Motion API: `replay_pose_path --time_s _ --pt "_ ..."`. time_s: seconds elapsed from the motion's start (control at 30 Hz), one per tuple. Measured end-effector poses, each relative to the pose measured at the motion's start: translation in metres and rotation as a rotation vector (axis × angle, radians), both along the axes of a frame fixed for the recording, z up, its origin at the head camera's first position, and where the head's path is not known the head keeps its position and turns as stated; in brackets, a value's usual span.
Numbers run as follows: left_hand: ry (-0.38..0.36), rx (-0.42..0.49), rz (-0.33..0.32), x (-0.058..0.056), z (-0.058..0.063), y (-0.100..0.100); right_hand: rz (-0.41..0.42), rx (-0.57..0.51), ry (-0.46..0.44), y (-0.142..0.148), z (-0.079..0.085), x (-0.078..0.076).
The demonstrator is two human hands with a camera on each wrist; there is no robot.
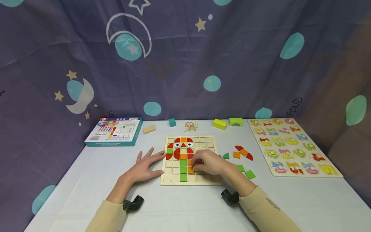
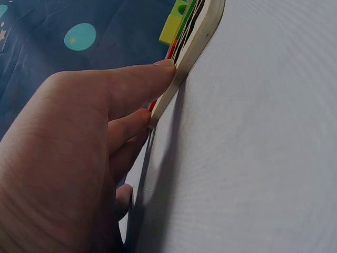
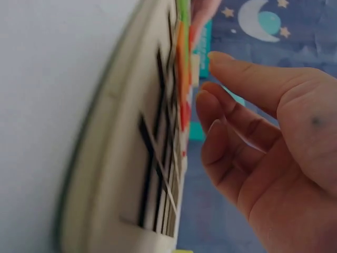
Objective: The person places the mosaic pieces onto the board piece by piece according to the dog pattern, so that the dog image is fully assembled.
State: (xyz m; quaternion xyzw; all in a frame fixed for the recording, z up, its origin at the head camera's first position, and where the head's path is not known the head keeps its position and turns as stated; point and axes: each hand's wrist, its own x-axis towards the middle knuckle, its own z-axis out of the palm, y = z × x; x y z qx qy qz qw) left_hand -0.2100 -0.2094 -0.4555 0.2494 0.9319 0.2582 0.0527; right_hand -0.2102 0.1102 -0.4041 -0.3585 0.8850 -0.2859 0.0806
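On the table (image 1: pixel 174 209), the board (image 1: pixel 175 170) looks part filled, loose tiles (image 1: pixel 250 174) seemingly left to place, as the left hand (image 1: pixel 146 168), fingers spread, touches its edge and the right hand (image 1: pixel 208 161), fingertips apart, hovers empty.

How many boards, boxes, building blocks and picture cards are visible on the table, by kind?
2 boards: grid board, number board
1 box
4 building blocks: wooden block, teal cube, lime block, green arch
1 picture card
Total: 8

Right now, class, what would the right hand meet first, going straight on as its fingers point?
Probably an orange tile on the grid board, though depth is hard to judge.
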Motion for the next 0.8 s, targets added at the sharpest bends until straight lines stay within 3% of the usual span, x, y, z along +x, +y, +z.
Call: replay_pose_path --time_s 0.33,0.8 --pt "0.012 0.01 -0.013 0.001 0.0 0.0 -0.04 -0.08 -0.028 0.023 0.013 -0.006" --pt "0.007 0.0 -0.008 0.001 0.0 0.0 -0.178 -0.118 -0.044 0.078 0.01 -0.022"
